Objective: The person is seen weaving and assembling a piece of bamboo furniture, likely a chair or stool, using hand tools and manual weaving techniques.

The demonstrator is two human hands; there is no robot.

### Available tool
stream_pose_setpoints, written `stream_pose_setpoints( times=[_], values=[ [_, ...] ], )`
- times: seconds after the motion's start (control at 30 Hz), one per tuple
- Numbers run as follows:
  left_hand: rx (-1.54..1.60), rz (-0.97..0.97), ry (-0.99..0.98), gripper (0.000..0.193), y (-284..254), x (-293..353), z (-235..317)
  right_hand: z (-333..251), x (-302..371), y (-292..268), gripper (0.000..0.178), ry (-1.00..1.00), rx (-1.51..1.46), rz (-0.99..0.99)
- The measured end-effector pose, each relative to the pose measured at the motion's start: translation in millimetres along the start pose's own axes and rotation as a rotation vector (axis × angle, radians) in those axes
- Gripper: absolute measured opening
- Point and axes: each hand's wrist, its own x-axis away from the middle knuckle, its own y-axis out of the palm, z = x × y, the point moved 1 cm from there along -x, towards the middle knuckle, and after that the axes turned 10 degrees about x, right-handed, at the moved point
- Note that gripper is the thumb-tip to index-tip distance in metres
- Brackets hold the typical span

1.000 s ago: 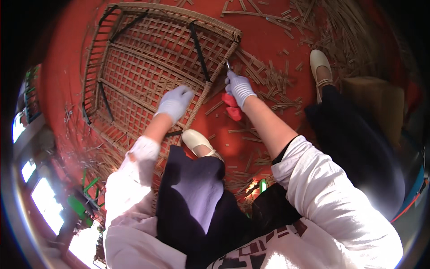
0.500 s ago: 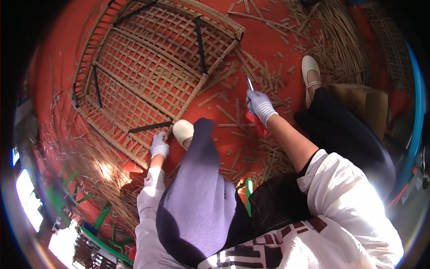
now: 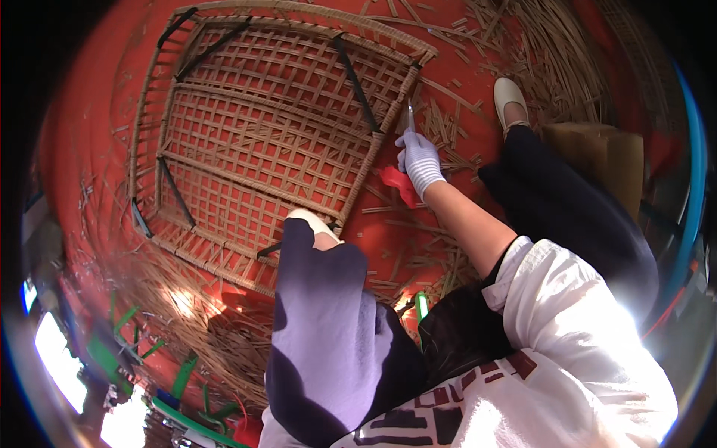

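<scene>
A large woven rattan frame (image 3: 246, 160) lies on the red floor, with a raised slatted rim and black strips (image 3: 357, 84) set slantwise near its corners. My right hand (image 3: 420, 162), in a pale striped glove, is closed round a tool with a slim shiny metal tip (image 3: 410, 119). A red part (image 3: 399, 185) shows below the hand, probably the tool's handle. The tip points away from me, just right of the frame's right edge. My left hand is hidden, apparently behind my left leg (image 3: 317, 336). My left shoe (image 3: 310, 220) rests at the frame's near right corner.
Short rattan offcuts (image 3: 447, 127) litter the red floor (image 3: 93, 134) right of the frame. A bundle of long strips (image 3: 556, 56) lies at far right, with a cardboard box (image 3: 597, 160) nearer. Loose strands (image 3: 179, 306) and green bars (image 3: 183, 377) are at left.
The rattan frame has turned and sits further right in view. My left hand, which was at its near edge, has gone out of sight. My right hand with the tool appears slightly further left and up.
</scene>
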Motion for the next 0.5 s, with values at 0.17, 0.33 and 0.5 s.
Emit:
stream_pose_setpoints(
  times=[0.17,0.33,0.5],
  values=[
    [0.135,0.143,0.216,0.029,-47.8,23.2,49.4,-3.8,-9.4,20.8,0.034,0.132,-0.232,0.031],
    [0.528,-0.003,0.238,0.029,-122.1,13.3,182.0,-7.7,-17.7,31.4,0.034,0.114,-0.307,0.000],
    [0.490,-0.363,0.191,0.033,-85.5,-15.1,321.3,-9.2,-29.6,27.9,0.034,0.189,-0.406,0.003]
  ],
)
